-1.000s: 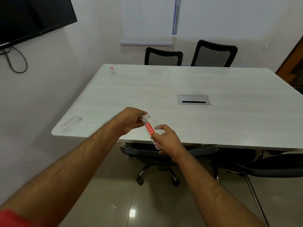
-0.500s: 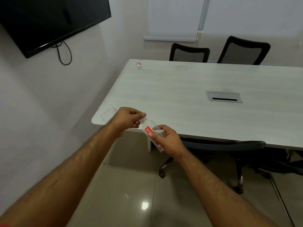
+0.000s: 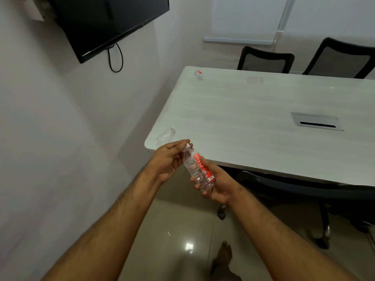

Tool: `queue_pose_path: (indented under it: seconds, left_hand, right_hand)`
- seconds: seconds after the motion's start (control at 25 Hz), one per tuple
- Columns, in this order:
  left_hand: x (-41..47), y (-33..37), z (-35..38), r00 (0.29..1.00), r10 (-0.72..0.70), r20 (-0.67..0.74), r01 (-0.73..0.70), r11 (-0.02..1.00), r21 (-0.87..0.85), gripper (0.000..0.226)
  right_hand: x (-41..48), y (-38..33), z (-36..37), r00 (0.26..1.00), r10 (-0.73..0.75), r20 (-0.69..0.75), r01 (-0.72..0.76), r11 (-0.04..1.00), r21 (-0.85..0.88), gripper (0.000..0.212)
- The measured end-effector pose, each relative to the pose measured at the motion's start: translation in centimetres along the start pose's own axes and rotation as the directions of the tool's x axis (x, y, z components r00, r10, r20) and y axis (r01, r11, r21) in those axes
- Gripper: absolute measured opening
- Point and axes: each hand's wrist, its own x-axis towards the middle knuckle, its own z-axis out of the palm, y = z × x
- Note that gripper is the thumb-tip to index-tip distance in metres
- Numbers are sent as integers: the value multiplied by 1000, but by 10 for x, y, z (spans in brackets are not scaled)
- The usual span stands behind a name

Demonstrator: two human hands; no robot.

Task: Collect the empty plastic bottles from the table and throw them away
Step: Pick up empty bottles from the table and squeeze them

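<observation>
Both hands (image 3: 170,159) (image 3: 218,183) grip one bottle (image 3: 197,171) (off the table (image 3: 253,126) corner, above floor)

Pale table (image 3: 253,126); wall television (image 3: 105,23); mesh chairs (image 3: 265,59)

This is an office meeting room. A long pale conference table (image 3: 253,122) stretches ahead and to the right of the hands, with a cable access hatch (image 3: 316,123) set into its top. Black mesh office chairs (image 3: 265,58) stand at its far side, and another is tucked under just right of the hands. A wall-mounted screen (image 3: 105,23) hangs up to the left, and a roller blind (image 3: 243,19) covers the far window.
</observation>
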Motion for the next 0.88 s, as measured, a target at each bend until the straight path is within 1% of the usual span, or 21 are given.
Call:
queue_pose_path:
  seconds: [0.04, 0.12, 0.2, 0.24, 0.28, 0.32, 0.36, 0.4, 0.44, 0.48, 0.52, 0.56, 0.6, 0.64, 0.72, 0.8, 0.88]
  left_hand:
    - [9, 0, -5, 1000, 1, -21, -2, 1000, -10, 18]
    - [31, 4, -14, 997, 2, -73, -4, 1000, -23, 18]
    - [60, 11, -23, 988, 0, -153, -3, 1000, -19, 16]
    - [74, 14, -25, 977, -2, -211, 1, 1000, -6, 16]
    - [88, 17, -26, 959, 10, -283, -1, 1000, 30, 16]
    - [106, 20, -25, 930, 35, -365, -4, 996, 85, 17]
    - [123, 23, -24, 897, 64, -438, -8, 992, 128, 16]
    - [139, 26, -22, 870, 80, -487, -12, 990, 142, 14]
    - [154, 31, -20, 864, 65, -499, -9, 994, 113, 12]
    - [170, 39, -20, 879, 27, -477, 4, 998, 65, 13]
    - [185, 46, -21, 907, -22, -420, 29, 1000, 10, 14]
    - [188, 52, -23, 939, -52, -340, 42, 998, -36, 14]
    - [192, 57, -26, 963, -58, -263, 36, 996, -87, 14]
    - [200, 58, -29, 978, -45, -205, 16, 989, -144, 14]
    - [214, 56, -38, 990, -29, -135, -5, 968, -249, 16]
    - [232, 53, -50, 997, -22, -79, -2, 954, -299, 17]
    - [254, 53, -66, 998, -40, -52, 24, 962, -271, 19]
  right_hand:
    - [12, -1, 2, 1000, -12, -21, 11, 1000, -24, 50]
    - [39, -9, 4, 992, -68, -104, 53, 989, -136, 49]
    - [72, -21, 5, 969, -169, -179, 109, 947, -303, 46]
    - [85, -26, 7, 946, -242, -214, 142, 906, -398, 43]
    - [96, -32, 10, 910, -327, -254, 162, 846, -508, 42]
    - [111, -39, 10, 863, -421, -280, 159, 751, -640, 43]
    - [124, -46, 9, 810, -510, -291, 124, 633, -764, 45]
    - [137, -54, 8, 774, -565, -287, 100, 556, -825, 47]
    - [150, -64, 6, 790, -545, -280, 119, 585, -802, 47]
    - [166, -77, 1, 853, -449, -267, 174, 726, -665, 47]
    - [181, -91, -6, 936, -278, -217, 165, 889, -426, 46]
    - [185, -100, -10, 989, -98, -111, 75, 978, -194, 46]
    - [191, -107, -16, 999, 37, 17, -37, 999, -16, 47]
    - [202, -112, -23, 983, 119, 137, -133, 986, 97, 49]
    - [224, -113, -32, 942, 178, 284, -245, 944, 220, 52]
    - [244, -114, -36, 918, 191, 348, -299, 910, 288, 52]
    - [264, -115, -40, 923, 229, 310, -330, 885, 328, 54]
